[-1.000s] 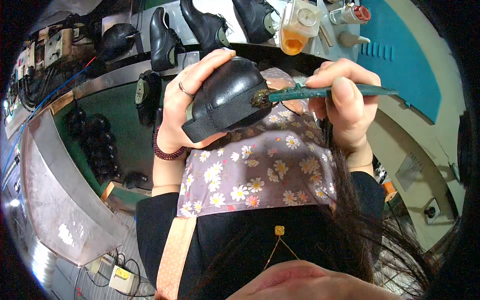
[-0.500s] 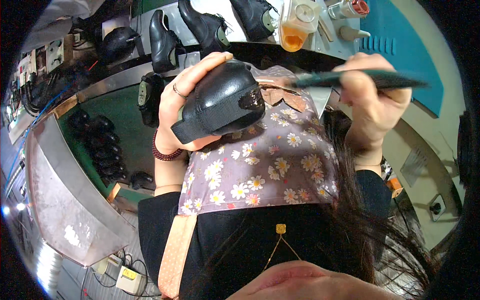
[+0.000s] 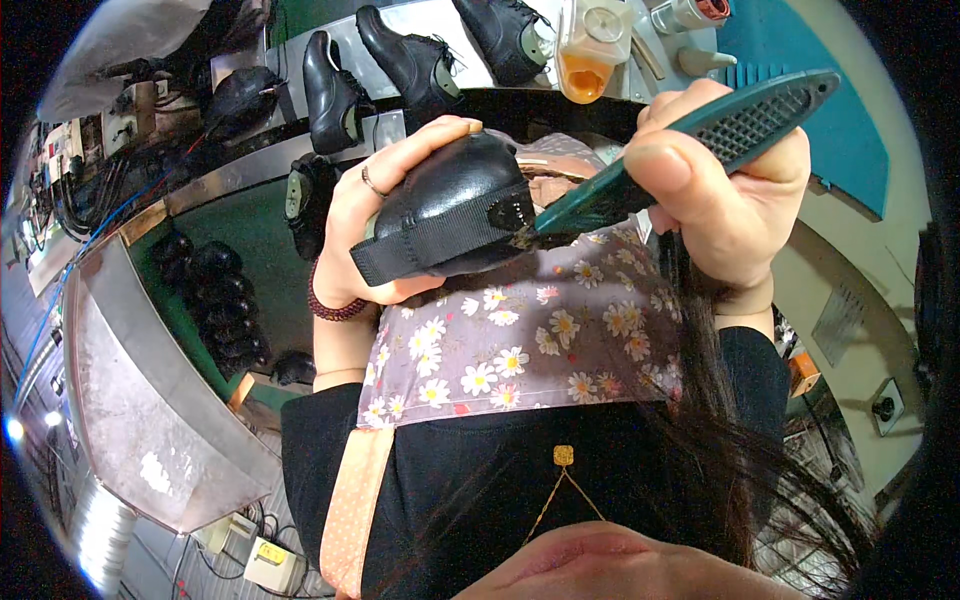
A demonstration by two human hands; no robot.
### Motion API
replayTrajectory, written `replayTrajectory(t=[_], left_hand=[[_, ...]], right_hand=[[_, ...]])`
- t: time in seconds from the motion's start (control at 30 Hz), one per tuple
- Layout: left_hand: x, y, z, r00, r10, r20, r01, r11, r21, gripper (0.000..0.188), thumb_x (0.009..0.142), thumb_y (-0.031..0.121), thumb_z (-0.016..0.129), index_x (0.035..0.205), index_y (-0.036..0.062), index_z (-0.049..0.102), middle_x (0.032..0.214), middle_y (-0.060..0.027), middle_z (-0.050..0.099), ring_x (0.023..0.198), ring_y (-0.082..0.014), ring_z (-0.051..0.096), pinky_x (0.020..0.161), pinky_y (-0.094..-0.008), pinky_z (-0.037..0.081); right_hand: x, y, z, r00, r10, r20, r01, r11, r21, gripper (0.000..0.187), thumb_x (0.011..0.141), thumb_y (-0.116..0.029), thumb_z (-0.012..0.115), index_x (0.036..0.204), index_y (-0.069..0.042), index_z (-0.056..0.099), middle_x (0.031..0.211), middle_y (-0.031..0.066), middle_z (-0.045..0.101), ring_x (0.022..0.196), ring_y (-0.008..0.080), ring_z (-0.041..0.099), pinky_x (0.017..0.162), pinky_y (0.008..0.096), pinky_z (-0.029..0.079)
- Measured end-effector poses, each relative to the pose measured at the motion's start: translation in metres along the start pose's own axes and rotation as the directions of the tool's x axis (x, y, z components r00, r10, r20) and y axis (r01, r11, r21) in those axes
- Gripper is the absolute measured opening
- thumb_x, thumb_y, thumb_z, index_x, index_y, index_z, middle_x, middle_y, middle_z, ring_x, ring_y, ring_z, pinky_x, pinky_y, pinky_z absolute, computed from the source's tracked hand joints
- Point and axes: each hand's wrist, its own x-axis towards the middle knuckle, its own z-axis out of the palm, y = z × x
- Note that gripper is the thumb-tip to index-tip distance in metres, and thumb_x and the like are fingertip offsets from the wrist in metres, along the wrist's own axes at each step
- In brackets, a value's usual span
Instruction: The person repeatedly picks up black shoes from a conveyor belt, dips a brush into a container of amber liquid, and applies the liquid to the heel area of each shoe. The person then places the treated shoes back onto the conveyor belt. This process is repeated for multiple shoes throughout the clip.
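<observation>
The left hand (image 3: 385,215) is wrapped tight around a black shoe part (image 3: 450,210), held up over the flowery apron (image 3: 510,350). The right hand (image 3: 720,190) grips a green brush (image 3: 700,150), and its tip touches the shoe part's edge. Behind, on the grey surface (image 3: 300,150), stand black shoes (image 3: 330,90) and a jar of orange glue (image 3: 590,45). More black shoe parts (image 3: 215,300) lie lower down on the left.

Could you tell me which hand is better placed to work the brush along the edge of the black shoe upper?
Right. The right hand grips the green brush, its tip at the black shoe upper, which the left hand holds.
</observation>
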Motion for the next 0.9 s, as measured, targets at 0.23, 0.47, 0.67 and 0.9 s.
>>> replayTrajectory(t=[0.23, 0.47, 0.67, 0.9], left_hand=[[0.001, 0.004, -0.002, 0.999, -0.001, 0.052, 0.0, 1.0, 0.018, 0.084, 0.06, 0.036, 0.076, 0.126, -0.0084, 0.05, 0.124, -0.0211, 0.058, 0.113, -0.0303, 0.06, 0.098, -0.0355, 0.043], [0.006, 0.002, -0.003, 0.99, 0.095, 0.104, -0.103, 0.992, 0.075, 0.084, 0.062, 0.04, 0.075, 0.127, -0.0076, 0.05, 0.123, -0.0205, 0.058, 0.113, -0.0296, 0.06, 0.098, -0.0352, 0.043], [0.007, 0.002, -0.005, 0.985, 0.113, 0.134, -0.129, 0.985, 0.118, 0.086, 0.064, 0.044, 0.075, 0.127, -0.0074, 0.049, 0.123, -0.0204, 0.058, 0.113, -0.0299, 0.059, 0.098, -0.0355, 0.044], [0.005, 0.002, -0.003, 0.991, 0.083, 0.109, -0.093, 0.991, 0.093, 0.084, 0.063, 0.04, 0.077, 0.128, -0.0064, 0.05, 0.124, -0.0202, 0.058, 0.113, -0.0301, 0.06, 0.098, -0.0358, 0.044]], right_hand=[[0.002, -0.007, 0.008, 0.987, 0.137, -0.082, -0.151, 0.968, -0.2, 0.012, 0.081, -0.004, 0.065, 0.072, 0.004, 0.062, 0.061, 0.0041, 0.057, 0.046, 0.0074, 0.045, 0.044, 0.0209, 0.031], [0.001, 0.002, 0.001, 0.998, 0.061, 0.032, -0.058, 0.995, -0.08, 0.013, 0.081, -0.005, 0.066, 0.072, 0.003, 0.061, 0.061, 0.0049, 0.057, 0.044, 0.0067, 0.044, 0.043, 0.0211, 0.031], [-0.001, 0.004, 0.001, 1.0, 0.03, 0.003, -0.03, 0.999, -0.032, 0.016, 0.081, -0.008, 0.069, 0.073, 0.005, 0.062, 0.064, 0.0059, 0.059, 0.045, 0.007, 0.044, 0.044, 0.021, 0.033], [-0.001, 0.002, 0.0, 0.999, 0.037, -0.016, -0.037, 0.999, 0.017, 0.017, 0.081, -0.008, 0.069, 0.072, 0.005, 0.062, 0.065, 0.0083, 0.06, 0.046, 0.008, 0.045, 0.044, 0.0216, 0.033]])
